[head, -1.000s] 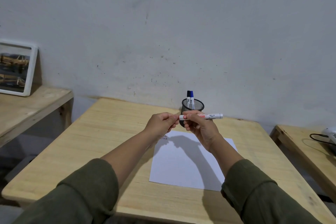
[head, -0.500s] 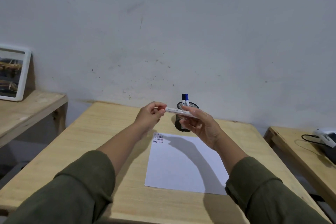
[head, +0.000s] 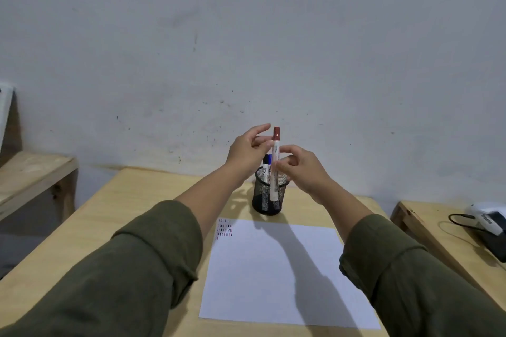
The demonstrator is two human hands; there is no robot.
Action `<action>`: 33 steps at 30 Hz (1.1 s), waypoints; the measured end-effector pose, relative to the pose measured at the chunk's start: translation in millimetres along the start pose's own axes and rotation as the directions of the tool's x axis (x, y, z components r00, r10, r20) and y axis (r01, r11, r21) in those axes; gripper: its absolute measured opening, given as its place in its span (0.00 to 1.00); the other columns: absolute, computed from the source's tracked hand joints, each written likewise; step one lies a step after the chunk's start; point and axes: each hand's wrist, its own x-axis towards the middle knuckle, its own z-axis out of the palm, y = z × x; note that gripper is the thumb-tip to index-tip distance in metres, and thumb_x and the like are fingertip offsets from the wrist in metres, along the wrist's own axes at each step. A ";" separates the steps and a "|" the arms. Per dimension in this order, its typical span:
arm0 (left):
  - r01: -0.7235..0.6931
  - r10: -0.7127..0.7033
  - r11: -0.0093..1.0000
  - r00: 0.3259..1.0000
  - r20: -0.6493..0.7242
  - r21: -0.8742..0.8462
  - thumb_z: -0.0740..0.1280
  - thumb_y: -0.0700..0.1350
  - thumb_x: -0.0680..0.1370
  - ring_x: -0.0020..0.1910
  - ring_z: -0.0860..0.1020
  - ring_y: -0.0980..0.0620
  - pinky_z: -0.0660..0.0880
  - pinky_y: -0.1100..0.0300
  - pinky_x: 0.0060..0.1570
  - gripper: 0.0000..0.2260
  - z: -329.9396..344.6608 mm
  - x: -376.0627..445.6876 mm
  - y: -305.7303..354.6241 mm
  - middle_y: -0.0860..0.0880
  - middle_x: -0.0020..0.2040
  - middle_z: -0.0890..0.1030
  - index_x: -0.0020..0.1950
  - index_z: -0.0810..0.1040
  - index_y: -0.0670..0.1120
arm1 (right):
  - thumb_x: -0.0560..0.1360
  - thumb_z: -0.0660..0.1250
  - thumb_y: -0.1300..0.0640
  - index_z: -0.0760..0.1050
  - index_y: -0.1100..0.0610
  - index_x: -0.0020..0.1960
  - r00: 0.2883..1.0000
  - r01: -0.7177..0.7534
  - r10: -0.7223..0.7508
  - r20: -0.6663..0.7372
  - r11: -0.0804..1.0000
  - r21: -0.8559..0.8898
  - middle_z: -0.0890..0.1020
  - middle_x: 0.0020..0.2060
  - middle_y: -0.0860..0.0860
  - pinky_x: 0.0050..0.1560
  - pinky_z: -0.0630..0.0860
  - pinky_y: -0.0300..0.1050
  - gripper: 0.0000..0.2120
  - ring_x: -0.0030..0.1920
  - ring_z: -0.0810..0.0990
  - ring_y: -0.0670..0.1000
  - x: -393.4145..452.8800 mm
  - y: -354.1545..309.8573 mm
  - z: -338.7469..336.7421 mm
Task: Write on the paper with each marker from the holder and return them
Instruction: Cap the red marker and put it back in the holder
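Head view shows the red-capped marker (head: 275,167) upright with its lower end inside the black mesh holder (head: 269,194), cap on top. The right hand (head: 304,169) pinches its barrel between thumb and fingertips — closed on it. The left hand (head: 246,156) sits just beside the marker's upper part, fingers loosely spread; contact cannot be told. Behind the grip, two more markers (head: 266,169) stand in the holder. Below it lies the paper (head: 287,268) on the wooden table (head: 137,200) — short strokes mark its top-left corner.
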 end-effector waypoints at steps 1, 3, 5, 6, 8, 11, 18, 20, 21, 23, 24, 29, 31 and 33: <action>0.028 -0.027 0.999 0.999 -0.033 0.028 0.64 0.42 0.77 0.55 0.77 0.55 0.68 0.64 0.56 0.18 1.5 2.7 -4.8 0.51 0.54 0.81 0.66 0.72 0.51 | 0.73 0.68 0.59 0.76 0.55 0.56 0.999 0.006 -0.007 -0.039 1.000 -0.024 0.82 0.35 0.51 0.42 0.72 0.44 0.12 0.41 0.79 0.50 7.1 2.0 -1.7; 0.089 -0.079 0.989 0.993 -0.085 0.117 0.65 0.45 0.77 0.59 0.76 0.53 0.68 0.63 0.58 0.18 1.9 5.8 -17.7 0.51 0.59 0.79 0.67 0.71 0.51 | 0.73 0.67 0.59 0.76 0.52 0.54 0.992 0.013 -0.022 -0.125 0.998 -0.069 0.82 0.37 0.51 0.43 0.72 0.45 0.10 0.42 0.79 0.52 20.1 5.8 -5.1; 0.131 -0.112 0.957 0.990 -0.088 0.260 0.65 0.46 0.76 0.62 0.74 0.51 0.68 0.60 0.61 0.19 0.9 6.8 -32.3 0.49 0.64 0.77 0.68 0.70 0.50 | 0.74 0.66 0.58 0.76 0.53 0.54 0.978 0.001 -0.028 -0.208 0.992 -0.128 0.81 0.39 0.51 0.41 0.71 0.42 0.10 0.43 0.79 0.51 31.3 8.5 -7.6; 0.146 -0.128 0.936 0.989 -0.077 0.321 0.65 0.48 0.76 0.64 0.73 0.50 0.68 0.58 0.63 0.20 0.7 7.1 -39.4 0.49 0.66 0.76 0.68 0.70 0.49 | 0.74 0.65 0.57 0.75 0.55 0.55 0.970 -0.007 -0.033 -0.240 0.987 -0.163 0.81 0.41 0.51 0.39 0.70 0.40 0.10 0.43 0.78 0.51 35.9 9.2 -8.1; 0.167 -0.161 0.909 0.986 -0.049 0.383 0.65 0.50 0.76 0.66 0.71 0.49 0.68 0.55 0.66 0.21 0.8 7.9 -51.1 0.48 0.68 0.73 0.69 0.69 0.50 | 0.75 0.64 0.57 0.75 0.56 0.56 0.959 -0.018 -0.046 -0.280 0.975 -0.221 0.80 0.42 0.51 0.39 0.68 0.40 0.10 0.44 0.76 0.50 44.3 12.0 -6.6; 0.181 -0.193 0.884 0.981 -0.017 0.431 0.65 0.52 0.76 0.70 0.68 0.49 0.65 0.53 0.69 0.24 2.0 10.1 -62.4 0.49 0.71 0.70 0.71 0.67 0.50 | 0.75 0.64 0.56 0.74 0.58 0.57 0.953 -0.050 -0.042 -0.301 0.955 -0.292 0.81 0.44 0.53 0.45 0.66 0.41 0.12 0.46 0.75 0.52 55.0 22.1 0.1; 0.164 -0.209 0.842 0.977 0.031 0.514 0.64 0.53 0.76 0.73 0.64 0.49 0.60 0.55 0.71 0.27 4.6 13.2 -75.4 0.49 0.74 0.66 0.73 0.63 0.47 | 0.75 0.63 0.50 0.77 0.57 0.54 0.939 -0.207 0.050 -0.341 0.872 -0.444 0.82 0.49 0.58 0.47 0.68 0.47 0.14 0.59 0.73 0.58 67.8 57.8 15.8; 0.164 -0.213 0.839 0.976 0.037 0.519 0.64 0.53 0.76 0.73 0.64 0.49 0.60 0.56 0.70 0.27 4.8 13.5 -78.6 0.49 0.74 0.66 0.73 0.63 0.47 | 0.75 0.63 0.49 0.78 0.57 0.55 0.936 -0.247 0.091 -0.340 0.857 -0.452 0.82 0.50 0.58 0.50 0.69 0.48 0.15 0.62 0.70 0.58 69.0 61.9 18.7; 0.164 -0.217 0.836 0.975 0.042 0.523 0.64 0.53 0.76 0.73 0.64 0.49 0.60 0.57 0.70 0.27 4.7 13.3 -80.2 0.48 0.74 0.66 0.73 0.63 0.48 | 0.75 0.63 0.49 0.79 0.57 0.56 0.935 -0.259 0.104 -0.338 0.853 -0.454 0.82 0.51 0.58 0.53 0.69 0.49 0.15 0.63 0.69 0.58 68.9 63.4 19.9; 0.164 -0.226 0.828 0.973 0.052 0.536 0.64 0.53 0.76 0.73 0.63 0.48 0.60 0.57 0.70 0.26 5.1 12.7 -83.1 0.48 0.74 0.66 0.73 0.63 0.48 | 0.75 0.64 0.49 0.79 0.56 0.59 0.930 -0.276 0.118 -0.349 0.850 -0.448 0.82 0.54 0.57 0.57 0.70 0.50 0.17 0.64 0.69 0.58 67.8 66.6 21.7; 0.163 -0.229 0.824 0.972 0.056 0.543 0.63 0.53 0.76 0.73 0.63 0.48 0.60 0.57 0.70 0.26 5.5 12.6 -84.5 0.48 0.74 0.66 0.73 0.63 0.48 | 0.75 0.64 0.48 0.78 0.56 0.60 0.926 -0.286 0.126 -0.356 0.850 -0.442 0.82 0.55 0.57 0.59 0.71 0.51 0.18 0.65 0.69 0.58 67.5 69.1 22.4; 0.182 -0.249 0.832 0.967 0.059 0.524 0.63 0.53 0.77 0.73 0.64 0.48 0.61 0.58 0.68 0.25 6.5 13.1 -88.7 0.47 0.73 0.67 0.73 0.64 0.50 | 0.73 0.64 0.48 0.81 0.53 0.55 0.909 -0.335 0.179 -0.376 0.851 -0.405 0.84 0.49 0.58 0.53 0.75 0.49 0.15 0.57 0.77 0.60 65.5 81.8 25.6; 0.194 -0.258 0.837 0.964 0.057 0.511 0.63 0.53 0.77 0.72 0.64 0.48 0.61 0.57 0.68 0.25 6.7 13.2 -90.0 0.47 0.73 0.67 0.73 0.64 0.51 | 0.74 0.64 0.49 0.82 0.53 0.56 0.908 -0.337 0.190 -0.374 0.862 -0.379 0.84 0.48 0.57 0.49 0.73 0.46 0.15 0.54 0.79 0.59 64.1 83.6 25.2; 0.213 -0.271 0.844 0.961 0.049 0.493 0.63 0.53 0.76 0.72 0.65 0.48 0.62 0.57 0.68 0.25 7.4 13.0 -91.0 0.47 0.73 0.68 0.73 0.64 0.51 | 0.74 0.64 0.50 0.80 0.52 0.58 0.910 -0.326 0.189 -0.369 0.875 -0.357 0.84 0.50 0.55 0.47 0.71 0.44 0.15 0.54 0.79 0.58 62.7 83.8 25.0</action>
